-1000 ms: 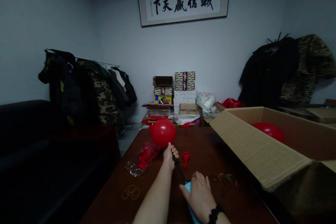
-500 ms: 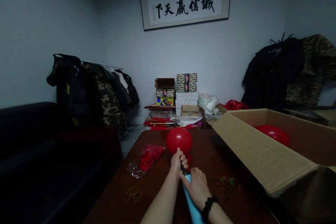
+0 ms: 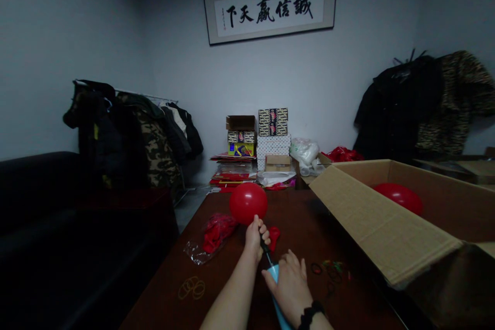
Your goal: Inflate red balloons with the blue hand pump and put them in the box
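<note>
An inflated red balloon [image 3: 248, 203] sits at the front end of a blue hand pump [image 3: 279, 309]. My left hand [image 3: 256, 237] is closed round the balloon's neck and the pump's black nozzle end, just below the balloon. A thin metal rod shows between that black part and the blue body. My right hand [image 3: 289, 279], with a black band at the wrist, is wrapped over the blue body. Beside my left hand lies an uninflated red balloon [image 3: 274, 237] on the brown table [image 3: 232, 289].
Left on the table are a clear bag of red balloons [image 3: 216, 232] and yellow rubber bands [image 3: 192, 287]. Small coloured bands [image 3: 335, 268] lie right of my right hand. An open cardboard box [image 3: 386, 221] at the right holds another red balloon [image 3: 400, 197].
The balloon and my left hand have shifted left, and more of the rod shows between my hands. The uninflated balloon is now less covered. The view has turned slightly right.
</note>
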`<act>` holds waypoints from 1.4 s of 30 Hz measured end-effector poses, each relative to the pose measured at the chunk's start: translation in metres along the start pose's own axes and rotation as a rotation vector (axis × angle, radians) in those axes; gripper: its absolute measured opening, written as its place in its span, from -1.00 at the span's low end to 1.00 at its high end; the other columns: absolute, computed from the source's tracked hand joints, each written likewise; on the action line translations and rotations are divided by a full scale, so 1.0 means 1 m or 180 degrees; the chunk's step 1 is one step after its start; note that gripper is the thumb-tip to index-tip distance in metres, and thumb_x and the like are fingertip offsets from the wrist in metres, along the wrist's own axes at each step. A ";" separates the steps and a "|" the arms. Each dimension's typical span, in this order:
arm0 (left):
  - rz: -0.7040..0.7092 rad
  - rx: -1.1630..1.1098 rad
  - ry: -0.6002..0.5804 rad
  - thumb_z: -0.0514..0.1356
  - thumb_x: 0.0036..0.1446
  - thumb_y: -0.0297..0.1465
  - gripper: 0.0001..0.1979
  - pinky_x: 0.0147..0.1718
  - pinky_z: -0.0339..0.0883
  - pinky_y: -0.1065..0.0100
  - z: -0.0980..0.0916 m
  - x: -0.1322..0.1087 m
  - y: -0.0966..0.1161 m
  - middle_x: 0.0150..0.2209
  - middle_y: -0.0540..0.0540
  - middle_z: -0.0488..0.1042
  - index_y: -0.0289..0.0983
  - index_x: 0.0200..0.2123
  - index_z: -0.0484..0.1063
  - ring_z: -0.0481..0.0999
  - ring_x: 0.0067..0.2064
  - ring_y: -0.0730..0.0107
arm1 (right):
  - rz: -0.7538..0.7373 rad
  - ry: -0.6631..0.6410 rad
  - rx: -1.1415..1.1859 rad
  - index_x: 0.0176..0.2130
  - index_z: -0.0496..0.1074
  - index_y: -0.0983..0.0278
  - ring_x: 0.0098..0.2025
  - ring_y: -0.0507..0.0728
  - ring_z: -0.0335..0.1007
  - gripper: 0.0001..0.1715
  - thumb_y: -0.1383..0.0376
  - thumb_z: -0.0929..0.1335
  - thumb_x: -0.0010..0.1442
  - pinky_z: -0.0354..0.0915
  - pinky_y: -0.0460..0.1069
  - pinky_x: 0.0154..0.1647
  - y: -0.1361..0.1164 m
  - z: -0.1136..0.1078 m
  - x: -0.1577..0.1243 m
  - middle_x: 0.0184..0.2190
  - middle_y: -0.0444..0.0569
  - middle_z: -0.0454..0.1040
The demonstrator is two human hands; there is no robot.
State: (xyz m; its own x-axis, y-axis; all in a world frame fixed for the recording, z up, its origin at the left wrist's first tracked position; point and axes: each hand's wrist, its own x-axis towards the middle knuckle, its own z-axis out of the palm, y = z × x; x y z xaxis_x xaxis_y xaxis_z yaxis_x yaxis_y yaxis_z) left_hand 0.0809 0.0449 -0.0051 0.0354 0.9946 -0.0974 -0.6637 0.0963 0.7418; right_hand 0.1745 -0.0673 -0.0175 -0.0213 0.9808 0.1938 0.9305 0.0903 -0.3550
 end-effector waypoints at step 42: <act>-0.0380 0.0017 0.0204 0.25 -0.09 0.03 -0.52 -0.73 -0.11 0.50 -0.025 -0.016 -0.029 -0.71 0.16 0.09 -0.22 -0.53 0.14 0.06 -0.71 0.61 | 0.0019 -0.0241 0.0150 0.00 0.40 0.48 0.25 0.35 0.04 -0.36 0.03 0.16 0.25 -0.11 0.31 0.25 0.000 0.013 -0.001 0.11 0.26 0.32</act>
State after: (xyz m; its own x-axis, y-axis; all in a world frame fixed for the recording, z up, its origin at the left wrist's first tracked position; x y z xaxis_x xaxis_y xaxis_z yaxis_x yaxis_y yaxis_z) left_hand 0.0810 0.0251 -0.0412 0.0659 0.9715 -0.2275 -0.6535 0.2143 0.7259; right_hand 0.1698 -0.0661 -0.0296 -0.0451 0.9915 0.1224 0.9125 0.0908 -0.3989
